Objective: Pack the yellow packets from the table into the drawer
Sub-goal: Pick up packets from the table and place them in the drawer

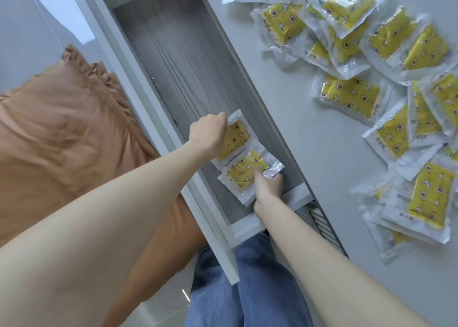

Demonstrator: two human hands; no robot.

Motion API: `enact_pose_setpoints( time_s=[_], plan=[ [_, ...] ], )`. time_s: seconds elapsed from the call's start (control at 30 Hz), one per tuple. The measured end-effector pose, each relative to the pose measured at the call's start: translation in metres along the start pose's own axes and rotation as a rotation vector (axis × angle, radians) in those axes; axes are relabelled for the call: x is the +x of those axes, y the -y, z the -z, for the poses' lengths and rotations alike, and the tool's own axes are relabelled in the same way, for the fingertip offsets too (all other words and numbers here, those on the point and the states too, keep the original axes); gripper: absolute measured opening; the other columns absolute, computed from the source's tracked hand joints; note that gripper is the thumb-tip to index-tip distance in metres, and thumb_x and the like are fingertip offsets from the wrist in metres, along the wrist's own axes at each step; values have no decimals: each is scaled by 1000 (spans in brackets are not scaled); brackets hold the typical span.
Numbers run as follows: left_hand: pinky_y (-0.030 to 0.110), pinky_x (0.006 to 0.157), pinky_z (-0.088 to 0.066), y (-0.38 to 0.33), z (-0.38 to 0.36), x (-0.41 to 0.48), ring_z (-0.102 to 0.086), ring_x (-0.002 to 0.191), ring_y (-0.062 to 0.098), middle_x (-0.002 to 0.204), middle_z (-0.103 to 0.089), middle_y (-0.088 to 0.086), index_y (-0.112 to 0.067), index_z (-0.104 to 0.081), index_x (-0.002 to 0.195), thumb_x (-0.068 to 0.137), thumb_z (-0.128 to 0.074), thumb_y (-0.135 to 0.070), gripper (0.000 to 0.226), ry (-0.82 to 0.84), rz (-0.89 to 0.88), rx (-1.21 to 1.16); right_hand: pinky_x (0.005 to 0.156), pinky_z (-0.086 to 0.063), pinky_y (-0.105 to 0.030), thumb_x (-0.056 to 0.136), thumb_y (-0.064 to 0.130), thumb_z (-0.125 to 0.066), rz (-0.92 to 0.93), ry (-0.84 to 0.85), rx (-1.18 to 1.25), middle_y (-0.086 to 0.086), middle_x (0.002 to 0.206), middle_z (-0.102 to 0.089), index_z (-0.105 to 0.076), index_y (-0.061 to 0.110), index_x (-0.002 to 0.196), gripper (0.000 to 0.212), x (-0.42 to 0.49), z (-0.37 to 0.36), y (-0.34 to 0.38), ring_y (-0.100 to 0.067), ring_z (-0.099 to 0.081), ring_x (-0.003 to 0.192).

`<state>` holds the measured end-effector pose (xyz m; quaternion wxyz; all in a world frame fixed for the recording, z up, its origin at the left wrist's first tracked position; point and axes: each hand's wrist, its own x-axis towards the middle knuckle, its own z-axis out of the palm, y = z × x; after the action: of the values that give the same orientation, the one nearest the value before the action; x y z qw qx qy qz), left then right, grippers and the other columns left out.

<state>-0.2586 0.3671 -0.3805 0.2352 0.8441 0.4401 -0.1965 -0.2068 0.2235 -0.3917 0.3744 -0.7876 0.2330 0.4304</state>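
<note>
While both hands were inside the open drawer point(173, 54), the step in hand was judged to be the setting down of packets at its near end. The left hand point(208, 133) had its fingers curled tight at the left edge of the far packet point(236, 138) and appeared to pinch it. The right hand point(269, 185) held the near packet point(244, 173), thumb pressed on top and fingers closed on its crinkled right edge. The near packet overlapped the far packet's near edge. Both lay flat, or nearly so, on the drawer floor.

Count: two packets in the drawer, two hands, one drawer. The loose packets point(349, 96) lay heaped on the table point(309, 140) to the right. At least fifteen could be told apart, and overlap prevented an exact figure.

The task was judged barely begun. The next move would call for letting go of both packets, squared side by side, then reaching right to the heap. The far stretch of the drawer remained unfilled.
</note>
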Motion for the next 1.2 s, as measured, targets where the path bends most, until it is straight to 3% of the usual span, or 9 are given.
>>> enact_pose_setpoints(
  time_s=[0.2, 0.3, 0.4, 0.53, 0.73, 0.87, 0.97, 1.07, 1.2],
  plan=[
    [38, 90, -40, -11, -7, -32, -36, 125, 32, 139, -36, 13, -6, -34, 133, 84, -52, 1, 53, 3, 33, -89, 72, -38, -27, 89, 16, -59, 14, -3, -156, -10, 122, -59, -51, 6, 128, 41, -9, 11, -4, -25, -54, 102],
    [38, 99, -39, -31, -5, -62, -26, 135, 30, 150, -23, 9, -13, -26, 144, 86, -46, 1, 63, 71, 314, -639, 83, -42, -31, 88, 11, -55, 174, 53, -342, -5, 132, -52, -44, 11, 136, 49, -22, 23, -2, -28, -49, 118],
    [37, 101, -40, -52, -22, -85, -38, 128, 25, 152, -24, 3, -26, -19, 149, 89, -45, -3, 70, 183, 684, -1237, 101, -34, -26, 92, -1, -47, 500, 180, -586, -3, 149, -33, -39, 17, 143, 55, -38, 37, 5, -21, -39, 134],
    [46, 103, -41, -64, -50, -96, -41, 130, 27, 150, -35, 2, -36, -25, 145, 86, -43, -4, 70, 181, 953, -1646, 114, -24, -31, 88, -12, -37, 801, 308, -973, -3, 159, -16, -41, 26, 143, 67, -32, 39, 13, -21, -16, 146],
    [50, 109, -34, -60, -56, -89, -33, 137, 28, 156, -22, 0, -37, -13, 149, 94, -38, -12, 65, 118, 1013, -1738, 114, -23, -45, 80, -21, -44, 1058, 418, -1537, 1, 161, 0, -30, 37, 148, 89, -14, 20, 34, -26, 3, 148],
    [46, 107, -39, -56, -81, -79, -43, 132, 24, 149, -38, -1, -38, -35, 141, 90, -45, -26, 53, 134, 995, -1708, 115, -22, -42, 79, -14, -52, 1197, 413, -1771, -7, 159, -11, -28, 35, 147, 87, -2, 16, 36, -33, -7, 145],
    [17, 74, -48, -56, -67, -88, -60, 102, 12, 116, -63, -4, -26, -57, 118, 96, -40, -13, 31, 132, 960, -1729, 110, -29, -39, 78, -10, -57, 1199, 338, -1771, -12, 153, -21, -29, 31, 147, 85, 0, 21, 34, -33, -22, 139],
    [11, 40, -41, -58, -64, -92, -56, 70, 7, 82, -61, -8, -26, -54, 121, 98, -33, -4, 38, 159, 887, -1724, 102, -39, -40, 80, -10, -55, 1142, 266, -1731, -12, 147, -28, -34, 26, 144, 77, 0, 28, 31, -33, -27, 135],
    [21, 56, -34, -58, -70, -87, -56, 68, 7, 76, -61, -12, -21, -50, 134, 100, -27, -10, 42, 252, 876, -1668, 89, -45, -38, 78, -6, -63, 1056, 184, -1747, -11, 141, -31, -36, 24, 138, 72, 2, 36, 29, -33, -30, 131]
  ],
)
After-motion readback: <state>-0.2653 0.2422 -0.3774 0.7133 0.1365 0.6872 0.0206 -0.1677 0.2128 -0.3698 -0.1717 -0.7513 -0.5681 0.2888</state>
